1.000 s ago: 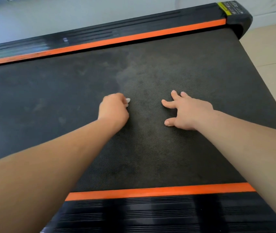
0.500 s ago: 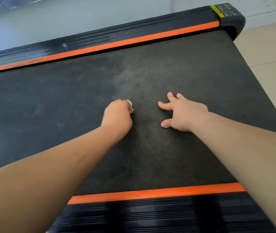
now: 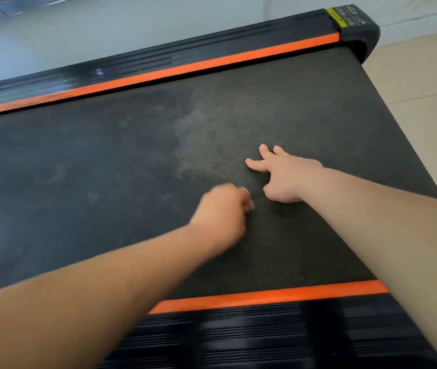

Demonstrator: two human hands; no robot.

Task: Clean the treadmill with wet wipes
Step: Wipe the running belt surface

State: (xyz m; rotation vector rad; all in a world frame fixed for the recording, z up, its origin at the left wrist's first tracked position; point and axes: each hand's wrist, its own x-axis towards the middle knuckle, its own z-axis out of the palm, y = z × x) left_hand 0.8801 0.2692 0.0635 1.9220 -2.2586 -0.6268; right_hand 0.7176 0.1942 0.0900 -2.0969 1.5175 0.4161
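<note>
Fingers on the left hand (image 3: 221, 213) curl tight round a small white wet wipe (image 3: 249, 201). Only a little bit of the wipe peeks out by the thumb. This hand looks blurry. It sits low on the dark treadmill belt (image 3: 79, 182), about in the middle.

The right hand (image 3: 288, 177) is just beside it, not touching it. Its fingers are spread out and press flat on the belt. It holds nothing.

A pale dusty patch (image 3: 198, 129) shows on the belt past the hands. To the left there is lots of bare belt. To the right the belt ends at a straight edge, with tan floor (image 3: 425, 83) past it.

One orange stripe (image 3: 158, 73) runs along the far side, well away from the hands. Another orange stripe (image 3: 265, 296) runs along the near side, under both arms, with a black ribbed rail (image 3: 265, 339) next to it. A black end cap (image 3: 358, 30) sits at the far right corner.
</note>
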